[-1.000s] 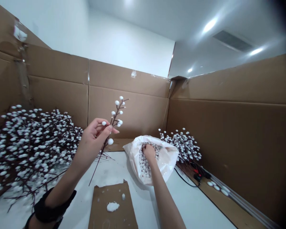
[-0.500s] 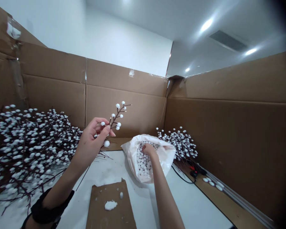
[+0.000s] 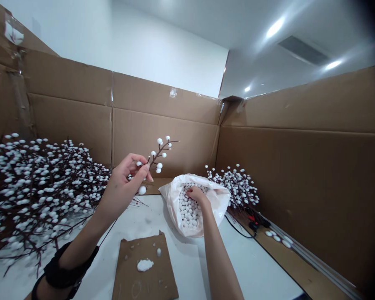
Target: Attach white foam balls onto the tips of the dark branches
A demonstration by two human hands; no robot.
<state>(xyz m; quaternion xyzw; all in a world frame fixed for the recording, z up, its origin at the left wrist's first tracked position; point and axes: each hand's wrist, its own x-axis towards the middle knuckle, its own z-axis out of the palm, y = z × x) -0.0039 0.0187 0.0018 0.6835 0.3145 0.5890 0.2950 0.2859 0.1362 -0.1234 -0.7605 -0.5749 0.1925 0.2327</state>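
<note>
My left hand [image 3: 129, 179] pinches a brown artificial berry branch [image 3: 157, 155] between thumb and fingers, its tip pointing up and right. White round berries sit on several of its twigs; some twig ends look bare. My right hand [image 3: 197, 194] is inside a white plastic bag [image 3: 217, 204], its fingers drawn together on the loose white foam balls [image 3: 189, 210]. Whether a ball is between those fingertips is hidden. A piece of cardboard [image 3: 134, 277] with a white blob of paste [image 3: 145, 265] lies on the table before me.
A large heap of berry branches [image 3: 46, 187] covers the left side. A smaller bunch [image 3: 236, 187] lies behind the bag at right, near a black cable [image 3: 239, 233] and several white oval pieces [image 3: 278, 238]. Cardboard walls [image 3: 162, 133] enclose the white table [image 3: 250, 266].
My left hand has shifted slightly right and down with the branch. My right hand stays in the bag, its fingers showing a little more above the balls.
</note>
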